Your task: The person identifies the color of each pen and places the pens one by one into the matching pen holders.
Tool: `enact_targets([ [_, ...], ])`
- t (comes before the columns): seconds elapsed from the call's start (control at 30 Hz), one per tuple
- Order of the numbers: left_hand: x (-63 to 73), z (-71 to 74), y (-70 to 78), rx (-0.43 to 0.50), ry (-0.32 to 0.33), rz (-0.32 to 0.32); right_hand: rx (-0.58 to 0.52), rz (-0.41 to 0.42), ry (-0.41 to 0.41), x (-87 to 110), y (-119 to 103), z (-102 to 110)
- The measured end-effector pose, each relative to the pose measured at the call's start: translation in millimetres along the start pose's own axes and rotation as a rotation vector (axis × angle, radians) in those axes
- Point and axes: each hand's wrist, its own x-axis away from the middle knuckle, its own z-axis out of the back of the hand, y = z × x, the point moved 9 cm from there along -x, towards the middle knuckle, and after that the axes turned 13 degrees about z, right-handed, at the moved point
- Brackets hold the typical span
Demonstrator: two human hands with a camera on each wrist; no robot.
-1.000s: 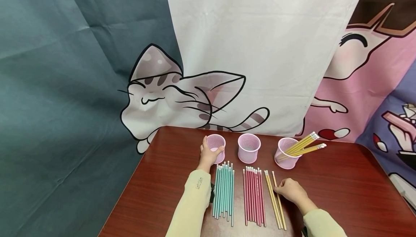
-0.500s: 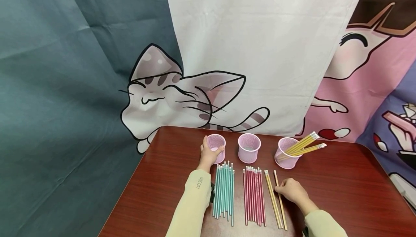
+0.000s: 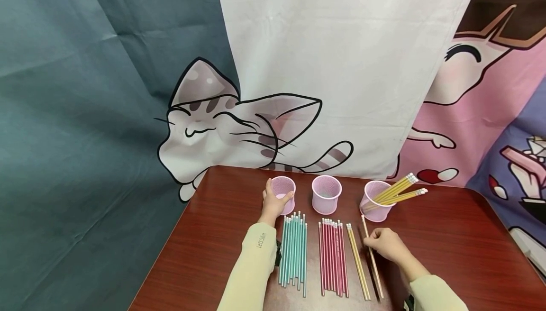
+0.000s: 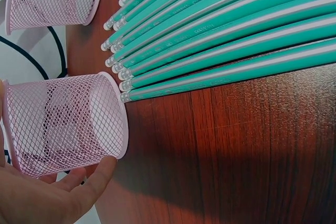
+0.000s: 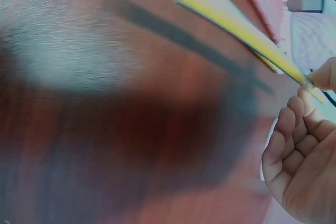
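In the head view my left hand (image 3: 273, 204) grips the side of the left pink mesh pencil cup (image 3: 290, 205); the left wrist view shows fingers against its mesh wall (image 4: 68, 124). With thumb and fingers my right hand (image 3: 387, 244) pinches a yellow pencil (image 3: 376, 273), white eraser end pointing away from me. The right wrist view shows this pencil (image 5: 236, 30) raised above the table, its shadow apart from it. To its left lie a few yellow pencils (image 3: 359, 263). The right pink mesh cup (image 3: 375, 215) holds several yellow pencils (image 3: 397, 188) leaning right.
A row of teal pencils (image 3: 293, 251) lies before the left cup. Dark pink pencils (image 3: 333, 259) lie before the middle mesh cup (image 3: 326, 204). The reddish-brown table (image 3: 222, 235) ends at a printed cloth backdrop (image 3: 341, 64).
My right hand has lifted the yellow pencil off the table and moved it slightly right and away from me, toward the right cup. My left hand has stayed on the left cup.
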Motion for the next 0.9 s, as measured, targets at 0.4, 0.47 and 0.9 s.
enact_targets([
  [0.4, -1.7, -1.4, -1.0, 0.006, -0.001, -0.008, -0.057, 0.083, 0.11, -8.1, -22, 46],
  [0.47, -1.3, -1.2, -1.0, 0.009, -0.002, -0.01, -0.065, 0.083, 0.114, -8.6, -22, 51],
  [0.9, -0.2, -0.2, -0.2, 0.005, 0.001, -0.018, -0.115, 0.049, 0.117, -10.2, -20, 68],
])
